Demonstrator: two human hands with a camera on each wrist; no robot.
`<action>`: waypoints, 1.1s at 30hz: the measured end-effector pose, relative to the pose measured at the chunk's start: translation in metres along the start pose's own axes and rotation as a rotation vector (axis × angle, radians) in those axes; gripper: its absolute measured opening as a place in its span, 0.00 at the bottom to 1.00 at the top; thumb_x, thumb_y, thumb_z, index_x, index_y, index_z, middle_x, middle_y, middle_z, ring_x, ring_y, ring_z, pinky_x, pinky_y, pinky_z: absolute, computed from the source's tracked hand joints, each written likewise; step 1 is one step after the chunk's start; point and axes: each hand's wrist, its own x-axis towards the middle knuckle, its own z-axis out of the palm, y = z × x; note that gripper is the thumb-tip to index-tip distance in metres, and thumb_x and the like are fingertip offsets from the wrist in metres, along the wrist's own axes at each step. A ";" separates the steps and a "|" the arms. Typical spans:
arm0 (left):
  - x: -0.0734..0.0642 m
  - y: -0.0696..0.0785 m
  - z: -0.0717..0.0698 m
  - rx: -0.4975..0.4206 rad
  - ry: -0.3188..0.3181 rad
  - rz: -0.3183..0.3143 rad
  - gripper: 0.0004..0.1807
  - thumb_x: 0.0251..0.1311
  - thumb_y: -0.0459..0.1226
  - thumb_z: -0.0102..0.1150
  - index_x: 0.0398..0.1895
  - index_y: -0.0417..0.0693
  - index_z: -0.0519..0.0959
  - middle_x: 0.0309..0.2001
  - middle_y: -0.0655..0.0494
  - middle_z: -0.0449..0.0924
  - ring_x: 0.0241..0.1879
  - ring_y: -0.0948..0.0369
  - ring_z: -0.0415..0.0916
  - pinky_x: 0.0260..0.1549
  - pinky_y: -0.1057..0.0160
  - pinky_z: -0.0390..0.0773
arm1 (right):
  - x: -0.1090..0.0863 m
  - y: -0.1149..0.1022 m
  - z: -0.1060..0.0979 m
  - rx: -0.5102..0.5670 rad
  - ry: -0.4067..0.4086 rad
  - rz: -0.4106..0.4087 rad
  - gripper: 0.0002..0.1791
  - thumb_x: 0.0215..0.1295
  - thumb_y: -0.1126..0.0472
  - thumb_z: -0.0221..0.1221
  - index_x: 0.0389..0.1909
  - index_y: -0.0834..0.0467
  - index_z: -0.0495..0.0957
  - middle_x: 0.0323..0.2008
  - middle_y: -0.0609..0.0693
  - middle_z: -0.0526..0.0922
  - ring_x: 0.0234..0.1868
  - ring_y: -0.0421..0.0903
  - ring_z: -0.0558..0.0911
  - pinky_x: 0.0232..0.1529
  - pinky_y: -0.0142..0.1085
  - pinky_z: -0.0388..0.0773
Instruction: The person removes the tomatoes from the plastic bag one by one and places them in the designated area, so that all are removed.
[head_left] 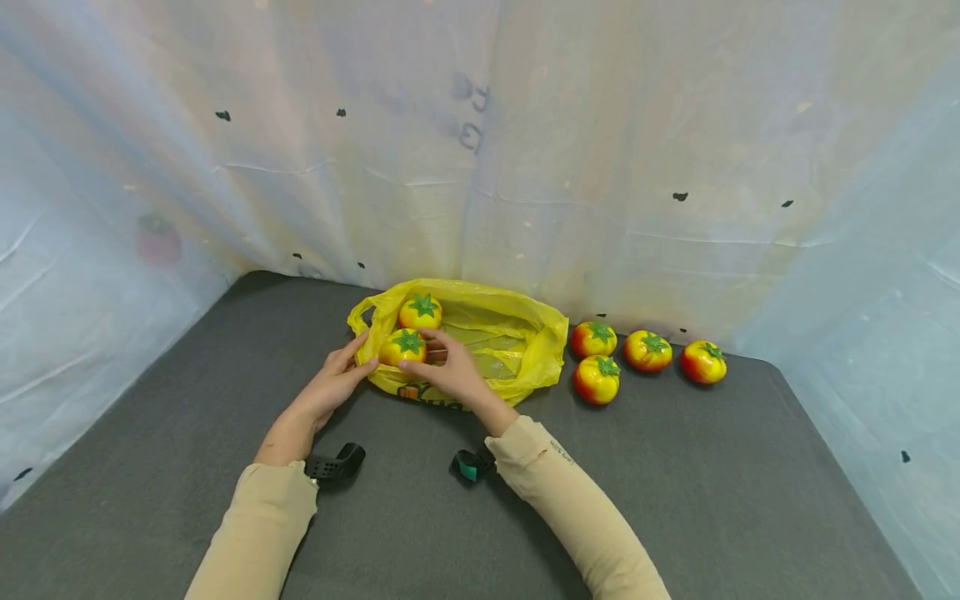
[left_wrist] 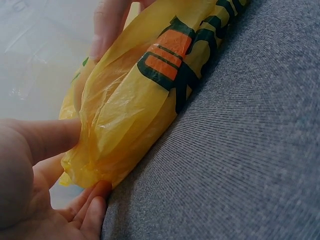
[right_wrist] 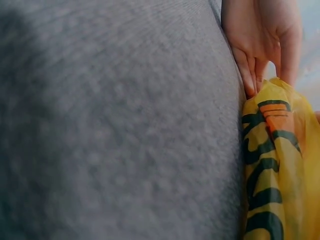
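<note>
Yellow plastic gathers under my left hand (head_left: 330, 387), whose thumb and fingers pinch the left end of the one bag (head_left: 487, 295); the lower fingers sit close together near its bottom. Just to the right of that thumb, inside the bag, lies the near fruit (head_left: 403, 347), red-yellow with a green leafy top. My right hand (head_left: 456, 375) has it from the right, thumb against its near side and a fingertip against its far side, so it rests between my two hands. Just beyond it, clear of my fingers, is the far fruit (head_left: 421, 313); that makes two in the bag. Further right, outside the bag on the grey table (head_left: 420, 542), I count four more: a far one (head_left: 594, 339) just beside the bag, a near one (head_left: 597, 380) in front of it, then a third (head_left: 648, 351), and a fourth (head_left: 703, 362) rightmost. Six fruits altogether.
</note>
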 end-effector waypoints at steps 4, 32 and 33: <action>0.000 -0.001 0.000 -0.004 0.001 0.006 0.38 0.73 0.49 0.44 0.78 0.59 0.37 0.73 0.37 0.32 0.73 0.39 0.36 0.68 0.38 0.46 | -0.003 -0.002 -0.005 0.002 0.004 -0.009 0.34 0.62 0.53 0.64 0.68 0.56 0.66 0.63 0.57 0.72 0.58 0.55 0.77 0.54 0.44 0.76; 0.001 -0.002 -0.002 0.005 -0.017 0.009 0.39 0.72 0.49 0.44 0.77 0.61 0.36 0.74 0.36 0.28 0.73 0.38 0.30 0.68 0.38 0.45 | -0.022 0.001 -0.047 0.002 0.040 0.038 0.35 0.61 0.50 0.65 0.69 0.48 0.66 0.62 0.57 0.72 0.61 0.57 0.73 0.57 0.48 0.74; 0.001 -0.002 -0.001 0.005 -0.016 0.009 0.39 0.72 0.49 0.44 0.77 0.60 0.36 0.74 0.36 0.29 0.73 0.38 0.30 0.68 0.38 0.45 | -0.023 0.002 -0.049 0.003 0.042 0.034 0.35 0.61 0.50 0.65 0.68 0.48 0.66 0.62 0.57 0.72 0.61 0.57 0.73 0.57 0.49 0.74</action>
